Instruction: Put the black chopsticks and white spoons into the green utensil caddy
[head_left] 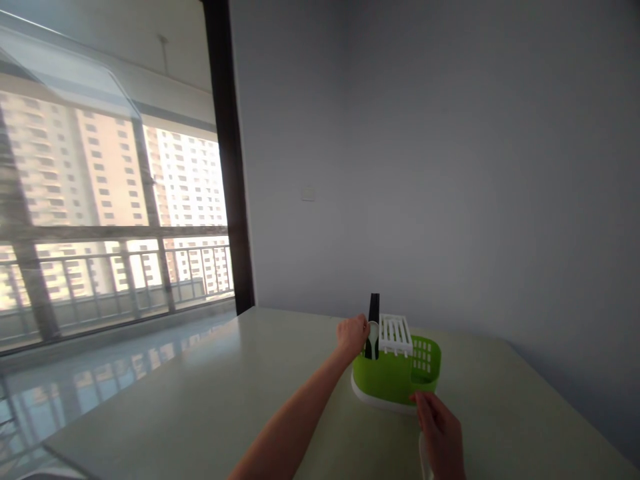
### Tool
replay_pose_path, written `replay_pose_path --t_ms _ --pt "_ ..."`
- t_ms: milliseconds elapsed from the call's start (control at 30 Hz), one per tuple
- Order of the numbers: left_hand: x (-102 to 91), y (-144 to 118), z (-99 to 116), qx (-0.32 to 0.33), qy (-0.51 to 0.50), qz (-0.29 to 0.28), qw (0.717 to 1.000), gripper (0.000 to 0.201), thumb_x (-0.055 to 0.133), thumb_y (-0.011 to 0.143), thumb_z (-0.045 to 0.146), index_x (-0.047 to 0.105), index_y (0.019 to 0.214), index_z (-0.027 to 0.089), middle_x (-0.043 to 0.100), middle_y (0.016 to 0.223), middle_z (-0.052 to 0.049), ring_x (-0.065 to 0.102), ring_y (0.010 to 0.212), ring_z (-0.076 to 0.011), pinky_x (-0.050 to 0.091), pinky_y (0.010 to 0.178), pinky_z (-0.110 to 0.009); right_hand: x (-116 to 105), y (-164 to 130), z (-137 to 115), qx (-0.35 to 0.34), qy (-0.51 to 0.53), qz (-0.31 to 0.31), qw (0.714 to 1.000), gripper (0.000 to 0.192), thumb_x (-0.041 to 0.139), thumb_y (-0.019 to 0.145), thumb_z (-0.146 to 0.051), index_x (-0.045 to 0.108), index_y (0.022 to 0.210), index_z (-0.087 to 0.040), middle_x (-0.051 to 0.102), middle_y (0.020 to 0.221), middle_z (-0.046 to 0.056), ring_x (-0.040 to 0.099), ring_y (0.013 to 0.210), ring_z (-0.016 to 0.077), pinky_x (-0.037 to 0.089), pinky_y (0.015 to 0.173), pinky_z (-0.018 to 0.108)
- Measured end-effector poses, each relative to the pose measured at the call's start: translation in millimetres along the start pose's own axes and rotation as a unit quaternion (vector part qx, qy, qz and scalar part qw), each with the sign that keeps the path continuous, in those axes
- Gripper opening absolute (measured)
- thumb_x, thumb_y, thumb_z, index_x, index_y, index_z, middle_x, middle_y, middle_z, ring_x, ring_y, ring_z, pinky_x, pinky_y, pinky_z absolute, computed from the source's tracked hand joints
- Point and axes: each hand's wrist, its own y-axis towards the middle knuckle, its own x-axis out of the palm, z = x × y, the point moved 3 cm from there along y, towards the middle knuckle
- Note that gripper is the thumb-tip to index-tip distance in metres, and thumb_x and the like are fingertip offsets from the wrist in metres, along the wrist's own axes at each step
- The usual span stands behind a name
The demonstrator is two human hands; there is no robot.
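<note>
A bright green utensil caddy (383, 377) with a white base stands on the table. A white slotted rack (395, 332) with small pegs along its front sits on top. My left hand (353, 335) is closed at the caddy's left side, its fingertips against an upright long black utensil (374, 307) with a pale oval part. Part of that grip is hidden. In front of the caddy's lower right corner, my right hand (441, 433) is closed, thumb and fingers together. A white slender object (425, 459) shows below it, seemingly in the grip; its kind is unclear.
The pale table (200, 400) reaches to the grey wall (450, 167) behind the caddy. A wall plate (308, 193) is on that wall. On the left, a dark-framed window (243, 267) looks onto railings and tall buildings.
</note>
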Motion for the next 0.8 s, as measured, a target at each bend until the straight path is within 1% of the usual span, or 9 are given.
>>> replay_pose_path --t_ms 100,233,367,467,567,600,633,733,800 --pt "-0.5 -1 0 -0.006 -0.009 0.005 1.0 0.023 0.044 0.084 0.035 0.058 0.099 0.026 0.07 0.088 -0.005 0.063 0.083 -0.0207 0.042 0.068 -0.029 0 1 4 0.015 0.002 -0.009 1.0 0.038 0.057 0.069 -0.054 0.061 0.078 -0.017 0.045 0.05 -0.006 0.038 0.049 0.0107 0.031 0.046 0.025" --pt "-2.8 -5 -3 -0.013 -0.023 0.012 1.0 0.024 0.046 0.083 0.034 0.057 0.103 0.028 0.07 0.088 -0.004 0.063 0.082 -0.0199 0.041 0.068 -0.028 -2 3 8 0.029 0.006 -0.011 1.0 0.041 0.055 0.072 -0.055 0.058 0.084 -0.016 0.041 0.051 -0.008 0.035 0.05 0.0101 0.029 0.048 0.025" --pt "-13.9 -12 -5 -0.005 -0.043 0.029 0.999 0.027 0.044 0.084 0.033 0.053 0.109 0.029 0.069 0.093 -0.001 0.062 0.085 -0.0174 0.04 0.068 -0.026 -4 5 8 0.03 0.016 -0.004 0.999 0.038 0.054 0.073 -0.053 0.058 0.083 -0.017 0.038 0.05 -0.009 0.033 0.05 0.0095 0.026 0.048 0.025" --pt "-26.7 -27 -4 0.004 -0.078 0.07 0.994 0.026 0.039 0.087 0.031 0.052 0.109 0.028 0.067 0.099 0.001 0.06 0.088 -0.0148 0.038 0.069 -0.024 -7 6 6 0.03 0.033 0.005 0.999 0.035 0.054 0.075 -0.052 0.058 0.079 -0.017 0.036 0.05 -0.009 0.031 0.049 0.0085 0.024 0.047 0.025" --pt "-30.8 -57 5 0.043 -0.169 0.114 0.978 0.02 0.039 0.086 0.031 0.054 0.098 0.026 0.066 0.09 0.004 0.059 0.078 -0.0112 0.038 0.067 -0.021 -12 8 0 0.031 0.049 0.025 0.998 0.034 0.054 0.076 -0.049 0.059 0.077 -0.016 0.034 0.05 -0.009 0.03 0.049 0.008 0.022 0.046 0.025" --pt "-27.2 -69 9 0.058 -0.201 0.11 0.972 0.018 0.04 0.086 0.031 0.055 0.094 0.025 0.066 0.086 0.004 0.058 0.073 -0.0101 0.037 0.065 -0.021 -14 9 -3 0.034 0.056 0.036 0.997 0.033 0.054 0.076 -0.048 0.059 0.077 -0.016 0.033 0.05 -0.009 0.029 0.049 0.0079 0.021 0.046 0.025" --pt "-20.5 -81 14 0.07 -0.226 0.091 0.967 0.018 0.04 0.086 0.032 0.056 0.091 0.025 0.066 0.082 0.005 0.057 0.069 -0.0092 0.037 0.063 -0.02 -16 10 -5 0.038 0.065 0.048 0.996 0.032 0.055 0.076 -0.048 0.059 0.078 -0.016 0.033 0.051 -0.009 0.029 0.049 0.0078 0.021 0.045 0.025" --pt "15.1 -115 29 0.087 -0.253 -0.018 0.963 0.02 0.042 0.084 0.033 0.059 0.086 0.024 0.067 0.073 0.004 0.056 0.06 -0.0093 0.036 0.058 -0.022 -21 12 -12 0.043 0.081 0.082 0.992 0.03 0.054 0.077 -0.046 0.059 0.077 -0.017 0.033 0.051 -0.009 0.029 0.048 0.0071 0.021 0.045 0.024" --pt "43.9 -129 39 0.085 -0.247 -0.094 0.961 0.02 0.048 0.08 0.036 0.062 0.089 0.025 0.068 0.073 0.003 0.058 0.062 -0.0121 0.037 0.059 -0.024 -23 13 -14 0.044 0.082 0.091 0.991 0.029 0.054 0.078 -0.046 0.059 0.076 -0.017 0.031 0.049 -0.01 0.028 0.047 0.0066 0.021 0.044 0.024"
